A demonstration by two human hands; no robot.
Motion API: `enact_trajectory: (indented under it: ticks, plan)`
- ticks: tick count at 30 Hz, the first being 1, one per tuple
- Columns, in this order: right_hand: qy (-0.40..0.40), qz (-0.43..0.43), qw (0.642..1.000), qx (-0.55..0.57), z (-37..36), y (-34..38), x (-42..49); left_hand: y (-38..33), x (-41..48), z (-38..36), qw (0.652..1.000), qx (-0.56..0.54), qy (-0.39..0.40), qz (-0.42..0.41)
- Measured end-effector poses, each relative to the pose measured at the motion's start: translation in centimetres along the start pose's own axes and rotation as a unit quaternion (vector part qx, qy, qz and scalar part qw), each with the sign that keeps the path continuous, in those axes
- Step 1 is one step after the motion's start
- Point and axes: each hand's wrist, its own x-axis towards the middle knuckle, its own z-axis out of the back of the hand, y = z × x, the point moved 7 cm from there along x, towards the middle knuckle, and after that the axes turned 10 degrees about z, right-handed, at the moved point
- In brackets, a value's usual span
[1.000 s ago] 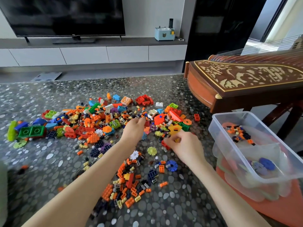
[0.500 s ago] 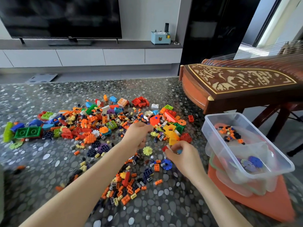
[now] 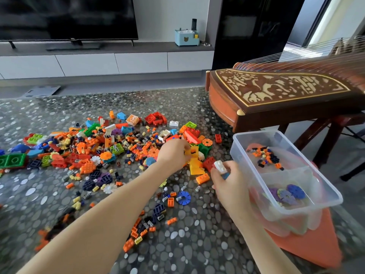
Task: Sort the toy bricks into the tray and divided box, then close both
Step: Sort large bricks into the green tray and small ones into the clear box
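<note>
- Two bricks (image 3: 220,167) are pinched in the right hand (image 3: 230,182) beside the box (image 3: 240,153), probably for dropping in.
- Left hand (image 3: 172,155) is in the pile (image 3: 94,153); grip can't be told.

free: bare pebble surface (image 3: 197,244) near-ctr | blocked: brick pile (image 3: 98,151) left/ctr; box (image 3: 240,155) + zither (image 3: 276,89) rt

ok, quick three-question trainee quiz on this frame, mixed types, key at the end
1. True or false: the right hand is empty.
2. The near compartment of the clear box holds: A) small orange and black bricks B) purple and blue discs C) nothing.
3. Which hand reaches into the brick pile?
Key: 1 false, it grips a white brick. 2 B. 3 the left hand.
</note>
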Motion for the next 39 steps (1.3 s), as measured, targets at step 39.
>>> enact_trajectory:
  ticks: [39]
  plan:
    - [0.475,-0.333,0.677,0.453,-24.3,32.4,-18.4,35.6,-27.4,20.7,0.935,0.134,-0.050,0.324]
